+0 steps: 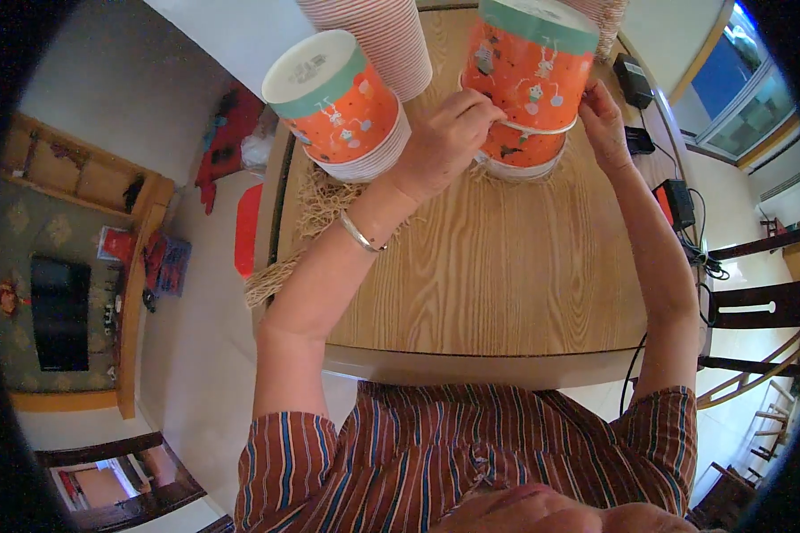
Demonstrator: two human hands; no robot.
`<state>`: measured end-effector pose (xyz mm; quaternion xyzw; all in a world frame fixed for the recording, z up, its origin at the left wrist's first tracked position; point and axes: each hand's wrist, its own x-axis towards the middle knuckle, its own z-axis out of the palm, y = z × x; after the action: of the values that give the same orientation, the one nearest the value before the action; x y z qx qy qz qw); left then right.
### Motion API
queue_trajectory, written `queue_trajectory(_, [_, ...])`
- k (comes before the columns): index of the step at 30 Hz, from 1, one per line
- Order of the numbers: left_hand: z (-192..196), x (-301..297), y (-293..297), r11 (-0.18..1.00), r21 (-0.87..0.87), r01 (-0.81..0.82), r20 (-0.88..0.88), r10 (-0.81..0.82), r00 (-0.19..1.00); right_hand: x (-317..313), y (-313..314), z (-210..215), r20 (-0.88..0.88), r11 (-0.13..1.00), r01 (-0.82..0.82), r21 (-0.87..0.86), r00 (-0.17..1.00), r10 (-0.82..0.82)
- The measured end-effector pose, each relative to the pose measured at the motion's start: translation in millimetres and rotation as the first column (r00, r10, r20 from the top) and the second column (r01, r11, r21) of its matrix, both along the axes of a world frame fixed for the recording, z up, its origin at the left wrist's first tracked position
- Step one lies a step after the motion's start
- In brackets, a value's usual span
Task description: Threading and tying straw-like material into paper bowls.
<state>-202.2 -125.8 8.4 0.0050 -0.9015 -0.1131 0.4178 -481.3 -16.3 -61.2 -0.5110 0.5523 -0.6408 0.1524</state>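
Observation:
An orange paper bucket (529, 80) with a green band and printed figures stands upside down near the table's far side. It sits over a lower orange bucket (520, 149), of which a short band shows beneath the white rim. My left hand (446, 144), with a bangle on its forearm, pinches the upper bucket's rim at its left. On the rim's right side, the fingers of my right hand (605, 129) are closed; its fingertips are partly hidden. Left of my left hand is an upside-down stack of similar buckets (342, 111).
Straw-coloured strands (316, 202) lie along the table's (471, 293) left side. A tall nested stack (382, 49) rises behind the buckets. Black power adapters (674, 204) and cables line the right edge. Dark chairs (760, 306) stand to the right.

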Motion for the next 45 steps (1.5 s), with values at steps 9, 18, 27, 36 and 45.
queue_trajectory(9, [-19,10,-1,0.963,0.264,0.051,-0.034,-0.043,0.998,15,3,1,0.095,0.998,0.050,0.043,0.994,-0.054])
queue_trajectory(18, [-43,5,-24,0.770,0.628,-0.113,-0.076,0.205,0.976,21,-1,-13,0.102,0.995,0.041,0.091,0.994,-0.050])
queue_trajectory(27, [-73,0,-29,0.789,0.578,-0.209,0.021,0.243,0.970,18,-1,-21,0.132,0.990,0.021,0.141,0.990,-0.040])
queue_trajectory(36, [-84,0,-26,0.743,0.661,-0.104,-0.028,0.164,0.986,33,-4,-25,0.202,0.987,0.106,0.121,0.971,-0.129])
queue_trajectory(45, [-85,-2,-26,0.782,0.584,-0.219,0.023,0.254,0.967,35,-6,-31,0.209,0.981,0.168,0.100,0.960,-0.185])
